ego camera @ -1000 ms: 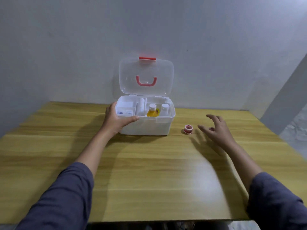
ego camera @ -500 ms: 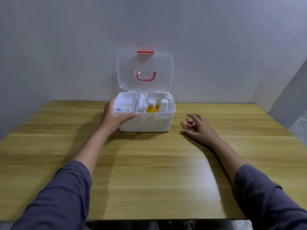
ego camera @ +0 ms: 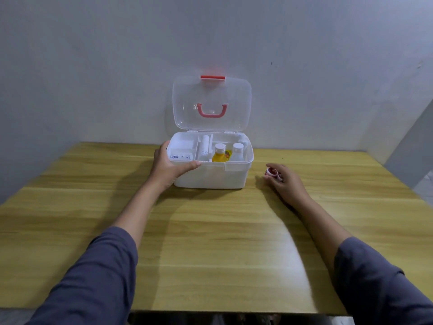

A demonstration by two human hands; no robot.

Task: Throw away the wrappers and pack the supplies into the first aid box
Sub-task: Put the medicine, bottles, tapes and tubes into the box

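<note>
The white first aid box (ego camera: 210, 177) stands open near the back of the wooden table, its clear lid (ego camera: 212, 104) with a red handle upright. Inside I see a yellow bottle (ego camera: 219, 156), a white bottle (ego camera: 237, 153), a white roll (ego camera: 205, 146) and a small printed box (ego camera: 181, 156). My left hand (ego camera: 168, 167) grips the box's front left corner, thumb on the rim. To the right of the box, my right hand (ego camera: 284, 181) holds a small red-and-white tape roll (ego camera: 271, 171) in its fingertips, tilted, at the table surface.
The wooden table (ego camera: 210, 242) stretches toward me, its front edge near the bottom of the view. A grey wall rises close behind the box. At the far right the table's edge meets a gap beside another wall.
My right hand reached left to the tape roll, closed its fingers on it and tilted it up. My left hand has stayed on the box.
</note>
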